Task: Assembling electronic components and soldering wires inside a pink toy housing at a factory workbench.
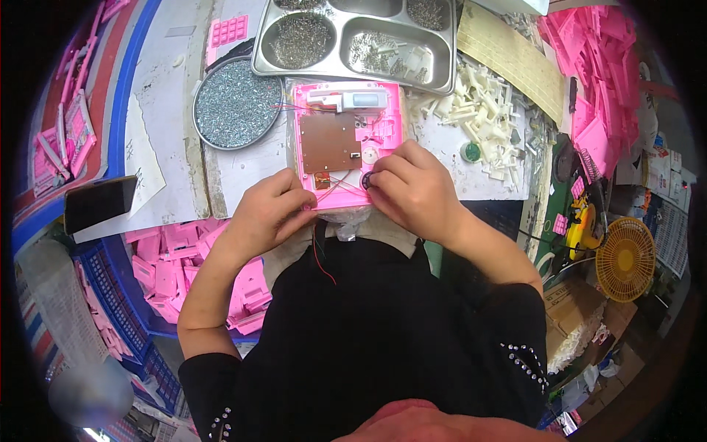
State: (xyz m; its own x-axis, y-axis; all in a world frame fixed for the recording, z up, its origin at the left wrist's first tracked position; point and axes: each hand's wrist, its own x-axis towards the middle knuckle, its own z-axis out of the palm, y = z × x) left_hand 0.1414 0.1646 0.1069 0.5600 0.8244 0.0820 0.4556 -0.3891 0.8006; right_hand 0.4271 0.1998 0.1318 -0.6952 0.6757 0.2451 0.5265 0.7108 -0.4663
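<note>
In front of me at the table edge lies a pink plastic housing (384,197), its inside facing up. A brown circuit board (328,141) is seated in it, with a white and grey part (366,101) across the far end. Thin wires (340,184) run over the near end. My left hand (271,210) is closed at the near left corner, thumb and finger pinched by the wires; what they hold is too small to make out. My right hand (416,188) grips a small dark round part (366,180) at the near right of the housing. A loose red wire (322,265) dangles over my lap.
A round tray of screws (237,103) stands left of the housing. Behind is a steel compartment tray (258,53) holding small metal parts. White plastic pieces (482,110) and a green round item (470,152) lie right. Pink parts (173,254) fill a bin lower left. A phone-like dark slab (99,204) stands left.
</note>
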